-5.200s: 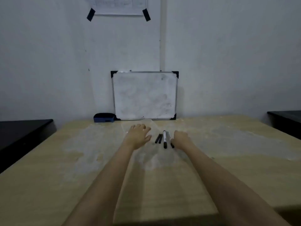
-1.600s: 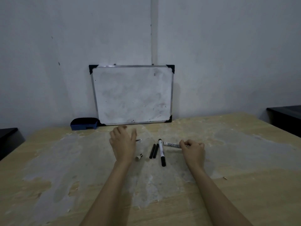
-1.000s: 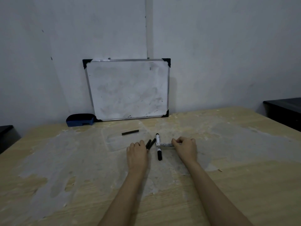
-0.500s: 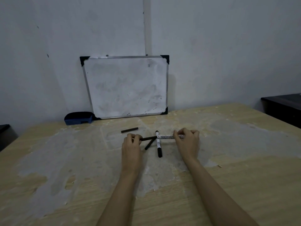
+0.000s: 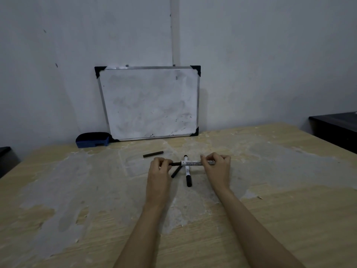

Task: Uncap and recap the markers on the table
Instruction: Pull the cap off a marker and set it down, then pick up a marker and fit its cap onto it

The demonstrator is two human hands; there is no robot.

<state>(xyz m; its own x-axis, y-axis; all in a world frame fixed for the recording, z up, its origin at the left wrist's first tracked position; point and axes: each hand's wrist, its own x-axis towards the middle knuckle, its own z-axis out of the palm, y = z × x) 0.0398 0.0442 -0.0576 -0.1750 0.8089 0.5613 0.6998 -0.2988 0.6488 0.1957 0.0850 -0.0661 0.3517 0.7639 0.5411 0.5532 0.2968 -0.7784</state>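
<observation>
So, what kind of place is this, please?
Probably a plain workroom or small office. A small whiteboard leans on a bare wall behind a worn wooden table, with a blue board eraser beside it and dark furniture at the side.

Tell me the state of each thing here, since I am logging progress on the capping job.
left hand: closed on the black cap end of the held marker
right hand: grip closed on the white barrel
held marker: horizontal, above the table, cap at the barrel's end
second marker: lying capped
black piece: lying loose, partly hidden
dark piece: lying alone, farther back
whiteboard: leaning, smudged
eraser: resting on table
</observation>
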